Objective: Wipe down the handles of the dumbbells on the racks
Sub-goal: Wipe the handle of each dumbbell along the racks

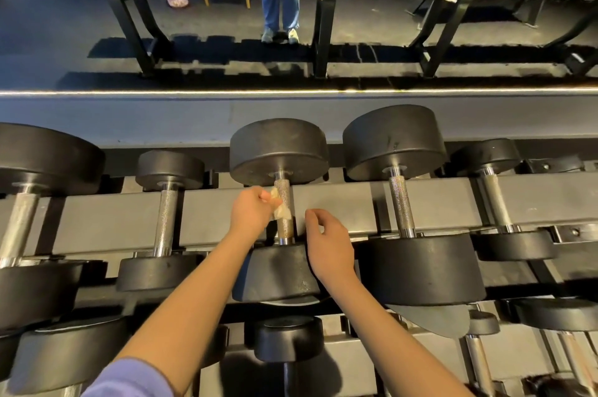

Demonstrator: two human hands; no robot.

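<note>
Pale yellow crumpled cloth (279,207) sits pinched in the left grip (250,212), pressed to the knurled steel handle (284,191) of the black round-headed dumbbell (278,147). Right grip (326,244) hovers just beside, fingers loosely curled, holding nothing. Dumbbell lies on the grey metal rack (339,205).

Site is reading as a gym free-weight area: black round-headed dumbbells (400,205) with knurled steel handles are sitting in rows on a tiered grey rack (339,205), and further loaded racks (323,24) are standing on dark flooring (64,24) beyond a lit ledge (291,112).
</note>
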